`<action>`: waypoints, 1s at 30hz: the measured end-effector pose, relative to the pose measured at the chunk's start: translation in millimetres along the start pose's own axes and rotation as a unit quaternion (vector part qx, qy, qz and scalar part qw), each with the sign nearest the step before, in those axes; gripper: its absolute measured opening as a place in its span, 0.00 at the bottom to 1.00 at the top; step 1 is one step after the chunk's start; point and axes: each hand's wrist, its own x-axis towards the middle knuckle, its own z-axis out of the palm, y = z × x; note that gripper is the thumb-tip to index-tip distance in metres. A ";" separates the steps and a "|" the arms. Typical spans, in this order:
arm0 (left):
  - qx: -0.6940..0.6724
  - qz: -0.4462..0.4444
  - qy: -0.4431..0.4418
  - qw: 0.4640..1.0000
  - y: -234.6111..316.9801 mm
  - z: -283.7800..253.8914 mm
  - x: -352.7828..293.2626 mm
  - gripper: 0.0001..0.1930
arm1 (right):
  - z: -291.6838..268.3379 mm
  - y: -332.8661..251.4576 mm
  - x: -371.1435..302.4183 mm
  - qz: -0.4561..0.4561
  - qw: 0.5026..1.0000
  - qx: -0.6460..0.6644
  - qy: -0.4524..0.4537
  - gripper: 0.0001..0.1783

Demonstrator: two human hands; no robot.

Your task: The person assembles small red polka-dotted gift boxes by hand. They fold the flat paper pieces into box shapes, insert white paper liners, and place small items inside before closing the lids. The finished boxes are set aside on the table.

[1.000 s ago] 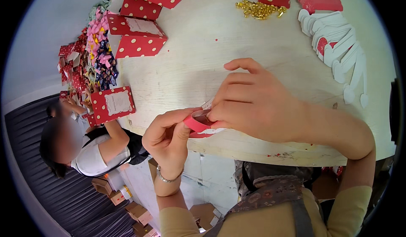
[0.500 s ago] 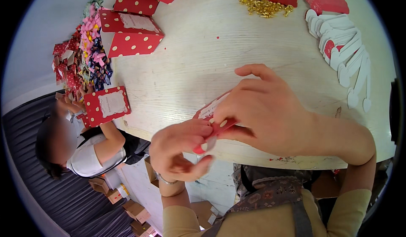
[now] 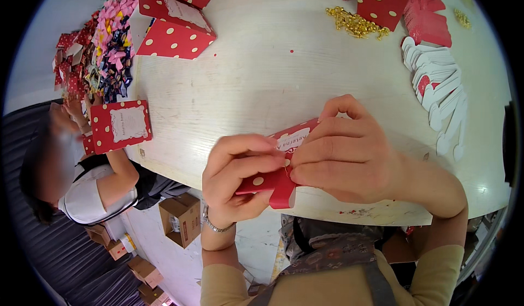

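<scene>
In front of me, near the table's front edge, is a red dotted gift box (image 3: 256, 183) with a white printed label. My left hand (image 3: 237, 169) wraps round its left end, thumb below and fingers on top. My right hand (image 3: 349, 156) closes on its other side, with fingertips pressed together by the label. A red paper strip (image 3: 281, 193) with a pale underside curls down between the hands. Whatever small part sits under the right fingertips is hidden.
Several dotted boxes (image 3: 176, 39) stand at the far left, beside heaped wrapped sweets (image 3: 113, 44). Gold metal fasteners (image 3: 357, 24), red paper strips (image 3: 426, 25) and white heart-ended strips (image 3: 442, 76) lie at far right. A co-worker's arm (image 3: 121, 170) is at left, near another box (image 3: 121, 126).
Both hands have turned the box so that more of its dotted side and label shows. My left fingers have closed round its end, and the red strip now hangs down.
</scene>
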 end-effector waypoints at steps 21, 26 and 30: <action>-0.085 -0.016 0.042 0.995 -9.9 3.0 -7.0 0.11 | 1.7 -6.3 0.5 0.004 1.000 -0.004 -0.004 0.11; -0.104 -0.003 0.037 0.994 -7.8 5.6 -1.4 0.11 | -0.4 -8.9 1.6 -0.001 1.000 -0.021 0.002 0.12; -0.134 0.002 0.010 0.991 -8.2 5.1 1.8 0.10 | -0.7 -9.5 1.0 -0.007 1.000 -0.030 0.003 0.13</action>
